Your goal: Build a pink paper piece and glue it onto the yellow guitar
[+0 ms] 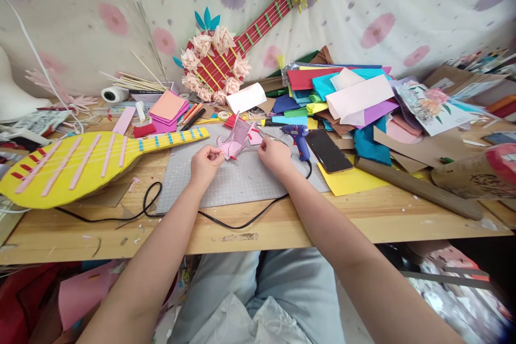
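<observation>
A folded pale pink paper cut-out (236,142) with angular flaps is pinched at its lower edge by the left hand (206,164), just above centre of the frame. The right hand (275,155) is closed on its right flap. Beneath lies a grey gridded cutting mat (242,180) on the pale wooden table (363,215). A blue plastic glue gun (297,137) rests just right of centre, and a flat yellow foam guitar shape (80,164) is seen at left.

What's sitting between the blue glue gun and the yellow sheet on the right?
In the head view, a black phone lies face up between the blue glue gun and the yellow sheet, its lower end overlapping the sheet.
</observation>
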Motion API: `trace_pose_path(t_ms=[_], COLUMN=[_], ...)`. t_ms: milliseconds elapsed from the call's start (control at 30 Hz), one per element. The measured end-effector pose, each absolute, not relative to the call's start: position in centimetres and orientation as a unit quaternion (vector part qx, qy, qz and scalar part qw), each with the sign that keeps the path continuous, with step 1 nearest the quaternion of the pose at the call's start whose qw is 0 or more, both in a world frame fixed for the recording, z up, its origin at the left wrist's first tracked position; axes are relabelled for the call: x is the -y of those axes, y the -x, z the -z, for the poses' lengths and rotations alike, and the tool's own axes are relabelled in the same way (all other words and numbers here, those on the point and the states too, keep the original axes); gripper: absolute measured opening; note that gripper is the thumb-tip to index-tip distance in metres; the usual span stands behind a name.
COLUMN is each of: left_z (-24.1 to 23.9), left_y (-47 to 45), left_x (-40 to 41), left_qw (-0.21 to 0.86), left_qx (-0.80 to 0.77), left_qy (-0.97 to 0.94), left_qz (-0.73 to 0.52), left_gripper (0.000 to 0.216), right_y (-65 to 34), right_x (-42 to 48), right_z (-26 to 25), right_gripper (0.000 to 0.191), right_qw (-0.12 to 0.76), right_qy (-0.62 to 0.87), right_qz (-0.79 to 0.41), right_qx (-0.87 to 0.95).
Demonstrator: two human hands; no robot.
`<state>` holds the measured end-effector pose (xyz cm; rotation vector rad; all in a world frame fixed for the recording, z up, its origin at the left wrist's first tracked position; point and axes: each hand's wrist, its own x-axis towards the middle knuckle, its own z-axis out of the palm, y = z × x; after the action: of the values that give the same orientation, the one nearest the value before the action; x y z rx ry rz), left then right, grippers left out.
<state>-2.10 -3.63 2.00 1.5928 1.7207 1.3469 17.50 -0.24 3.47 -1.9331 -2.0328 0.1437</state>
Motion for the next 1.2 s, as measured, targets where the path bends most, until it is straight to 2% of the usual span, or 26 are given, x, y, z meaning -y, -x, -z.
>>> trace_pose_path(t_ms=[567,700,967,1067,1200], left_z=[-2.0,-1.8,-1.9,-2.2,-2.4], left_y=[3.5,3.7,4.0,4.0,3.9], left_x=[3.1,3.0,3.0,3.0,3.0], left_qw=[0.251,0.251,0.248,0.265,0.279], left_qx=[-0.608,-0.612,-0.606,-0.592,-0.578], left_qy=[-0.535,-0.520,-0.483,-0.478,-0.483], left_qz=[-0.530,-0.540,-0.582,-0.593,-0.596], left_gripper=[0.020,0.020,0.014,0.013,0.010], right_y=[-18.1,-17.3,-15.4,-15.9,-17.1], right_x=[-1.5,-2.4,-3.9,-3.6,-2.9], right_z=[-4.8,-5.0,-6.0,-5.9,-5.0], right_gripper=[0.024,0.020,0.026,0.026,0.030], right_qw=[0.119,0.065,-0.078,-0.070,0.019], right_qy=[0.633,0.613,0.597,0.581,0.606], right_qz=[-0.035,0.000,0.025,0.036,0.021], right_qx=[0.764,0.788,0.798,0.810,0.795])
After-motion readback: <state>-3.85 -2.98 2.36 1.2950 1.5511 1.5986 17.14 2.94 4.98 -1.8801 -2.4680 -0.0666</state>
